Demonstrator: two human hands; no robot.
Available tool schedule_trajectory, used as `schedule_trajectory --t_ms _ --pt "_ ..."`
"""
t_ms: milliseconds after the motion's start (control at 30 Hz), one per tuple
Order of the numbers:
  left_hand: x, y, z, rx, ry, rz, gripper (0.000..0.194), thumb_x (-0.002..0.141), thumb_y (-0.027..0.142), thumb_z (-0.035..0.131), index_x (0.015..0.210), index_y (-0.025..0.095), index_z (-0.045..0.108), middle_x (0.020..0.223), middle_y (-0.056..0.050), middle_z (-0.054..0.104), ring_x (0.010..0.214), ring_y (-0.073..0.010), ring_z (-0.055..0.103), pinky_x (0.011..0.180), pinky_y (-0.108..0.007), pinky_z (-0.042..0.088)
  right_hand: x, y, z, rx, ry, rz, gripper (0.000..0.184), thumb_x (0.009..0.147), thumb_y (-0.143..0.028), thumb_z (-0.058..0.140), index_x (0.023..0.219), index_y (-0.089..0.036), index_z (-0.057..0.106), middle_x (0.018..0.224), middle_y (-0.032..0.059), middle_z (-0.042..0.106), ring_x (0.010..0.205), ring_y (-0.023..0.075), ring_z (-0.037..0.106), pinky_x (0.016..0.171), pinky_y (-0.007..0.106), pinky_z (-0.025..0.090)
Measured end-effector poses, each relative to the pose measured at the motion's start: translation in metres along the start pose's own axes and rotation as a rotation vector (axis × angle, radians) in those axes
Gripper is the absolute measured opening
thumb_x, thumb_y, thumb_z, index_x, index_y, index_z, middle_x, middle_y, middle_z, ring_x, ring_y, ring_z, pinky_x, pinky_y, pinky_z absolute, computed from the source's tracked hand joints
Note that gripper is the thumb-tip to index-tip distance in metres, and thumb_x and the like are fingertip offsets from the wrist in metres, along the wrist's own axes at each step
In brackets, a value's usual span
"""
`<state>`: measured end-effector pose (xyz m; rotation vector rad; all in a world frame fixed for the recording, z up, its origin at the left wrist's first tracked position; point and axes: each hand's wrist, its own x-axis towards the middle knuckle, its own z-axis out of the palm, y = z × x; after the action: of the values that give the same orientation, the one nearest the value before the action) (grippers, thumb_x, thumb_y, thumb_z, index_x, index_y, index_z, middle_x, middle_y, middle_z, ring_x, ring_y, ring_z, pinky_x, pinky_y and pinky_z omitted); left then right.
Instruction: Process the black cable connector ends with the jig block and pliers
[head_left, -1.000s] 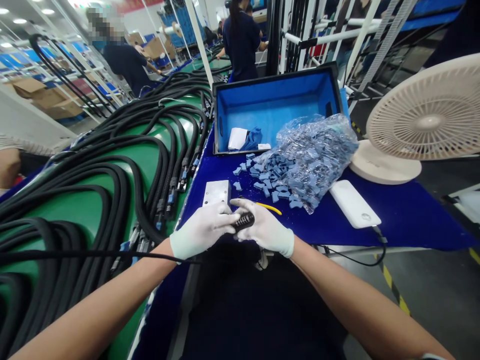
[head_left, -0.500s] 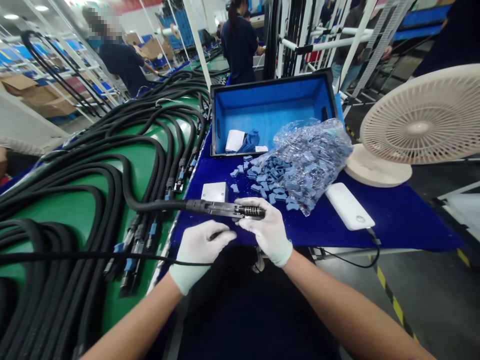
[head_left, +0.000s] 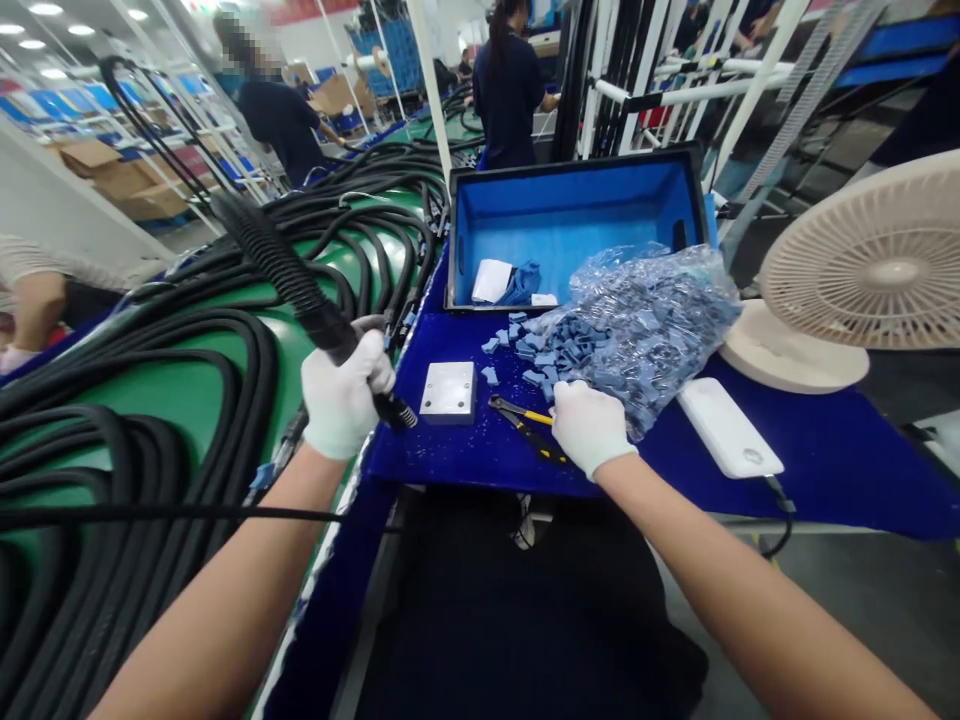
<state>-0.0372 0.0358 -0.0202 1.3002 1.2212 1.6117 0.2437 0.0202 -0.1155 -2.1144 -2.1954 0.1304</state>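
Observation:
My left hand, in a white glove, is closed round a black corrugated hose. The hose's end fitting, with a ringed metal-like tip, sticks out below the fist toward the table. My right hand, also gloved, is at the edge of a heap of small blue plastic clips, fingers curled in. Beneath it lie pliers with yellow and black handles, one handle running under the hand. What the right fingers hold, if anything, is hidden. A metal block sits between the hands.
A clear plastic bag of blue clips lies before a blue bin. A white power bank and a beige fan stand right. Many black hoses cover the green surface left. Other people work behind.
My left hand has taken hold of the hose and swung it up and left. My right hand has let go of the fitting and moved right to the clips, uncovering the pliers.

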Motion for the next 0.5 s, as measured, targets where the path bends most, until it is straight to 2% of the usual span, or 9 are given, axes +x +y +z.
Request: schedule_trajectory --t_ms 100,233,333,400,500 --pt "0.022 -0.012 0.012 -0.023 -0.025 0.097 0.026 0.083 0.032 0.072 0.104 0.018 0.066 0.054 0.007 0.041 0.042 -0.0069 0.036 0.043 -0.023 0.035 0.000 -0.004 0.003 -0.021 0.009 -0.087 0.017 0.092 -0.018 0.051 0.103 -0.017 0.064 0.105 0.0151 0.066 0.097 0.0303 0.067 0.080 0.039 0.049" --pt "0.032 -0.033 0.017 0.019 -0.060 0.071 0.024 0.082 0.029 0.071 0.101 0.015 0.066 0.051 0.007 0.043 0.040 -0.0076 0.037 0.043 -0.024 0.036 0.004 0.004 0.003 0.057 0.021 -0.088 0.017 0.089 -0.018 0.054 0.103 -0.017 0.064 0.098 0.0132 0.069 0.096 0.0290 0.067 0.083 0.038 0.048" --pt "0.031 -0.045 0.017 0.027 -0.062 0.058 0.024 0.083 0.030 0.069 0.102 0.015 0.066 0.051 0.008 0.042 0.041 -0.0082 0.036 0.044 -0.024 0.035 0.010 0.015 0.000 0.281 0.090 -0.094 0.019 0.084 -0.016 0.058 0.101 -0.017 0.067 0.101 0.0107 0.070 0.096 0.0251 0.067 0.088 0.035 0.048" --pt "0.030 -0.049 0.017 0.089 -0.039 0.060 0.026 0.085 0.033 0.068 0.104 0.016 0.066 0.052 0.007 0.044 0.043 -0.0096 0.039 0.046 -0.025 0.037 0.012 0.017 -0.005 0.507 0.128 -0.158 0.021 0.081 -0.013 0.058 0.098 -0.018 0.069 0.107 0.0080 0.071 0.100 0.0217 0.067 0.094 0.031 0.048" --pt "0.028 -0.050 0.018 0.231 0.022 0.029 0.029 0.084 0.037 0.069 0.104 0.017 0.066 0.056 0.004 0.052 0.048 -0.0120 0.047 0.051 -0.027 0.041 0.015 0.003 -0.012 0.775 0.080 -0.283 0.022 0.084 -0.017 0.060 0.101 -0.020 0.074 0.109 0.0048 0.073 0.102 0.0194 0.067 0.096 0.030 0.048"
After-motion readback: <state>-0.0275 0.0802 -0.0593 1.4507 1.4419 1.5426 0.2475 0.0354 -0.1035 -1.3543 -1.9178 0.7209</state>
